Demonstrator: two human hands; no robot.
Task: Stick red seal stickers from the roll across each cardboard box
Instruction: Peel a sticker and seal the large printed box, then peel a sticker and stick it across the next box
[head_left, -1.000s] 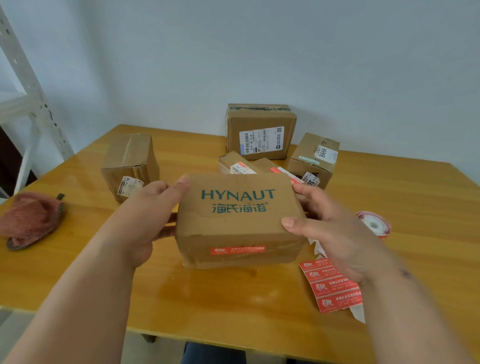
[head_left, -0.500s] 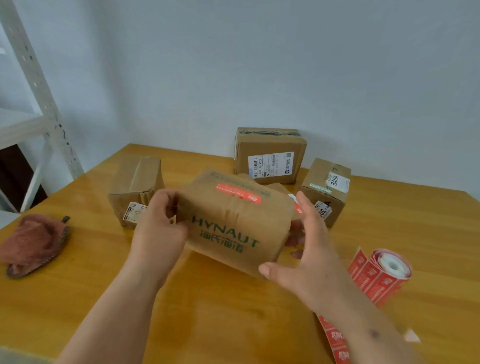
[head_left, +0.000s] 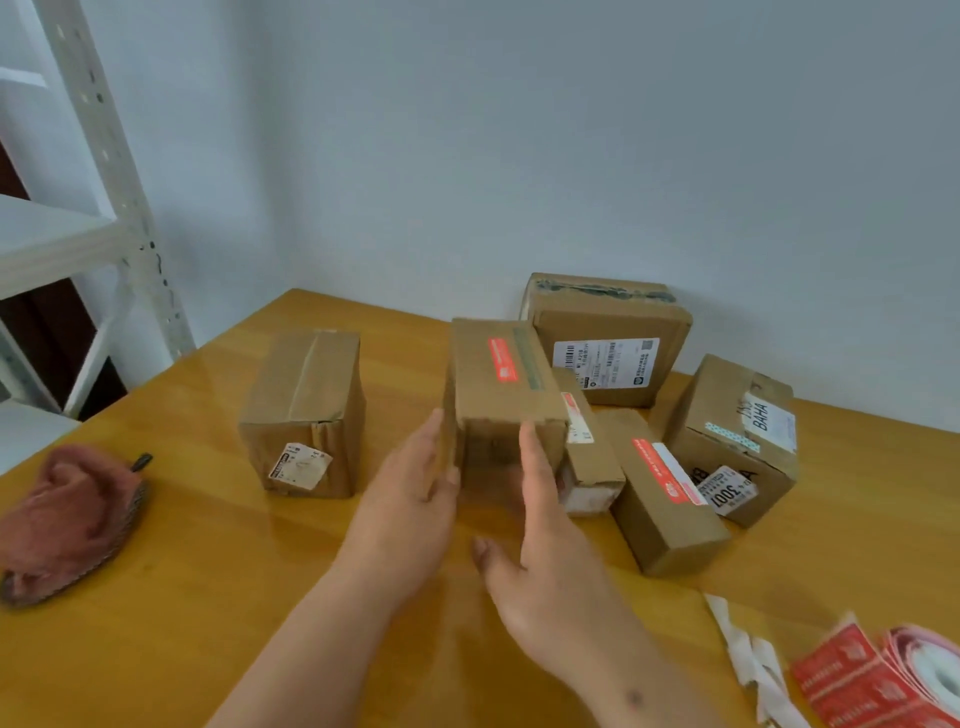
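Note:
A cardboard box (head_left: 498, 395) with a red seal sticker (head_left: 502, 359) along its top stands on the wooden table (head_left: 208, 597) in the middle of a group of boxes. My left hand (head_left: 415, 499) lies flat against its left near corner. My right hand (head_left: 540, 551) has its fingers stretched out against the box's near face. Neither hand wraps around the box. The roll of red seal stickers (head_left: 924, 670) lies at the bottom right, with a strip of stickers (head_left: 847, 680) unrolled beside it.
A plain taped box (head_left: 306, 410) stands to the left. A labelled box (head_left: 608, 332) sits at the back by the wall. Right of it are a box marked BAHA (head_left: 737, 431), a long box (head_left: 670, 514) with a red seal and a small one (head_left: 589, 462). A reddish cloth (head_left: 67, 514) lies far left, a white shelf (head_left: 119, 171) beyond it.
The box that both hands were turning in the air now stands on the table among the other boxes, seal up. Both hands have loosened from it. The view has tilted up and left.

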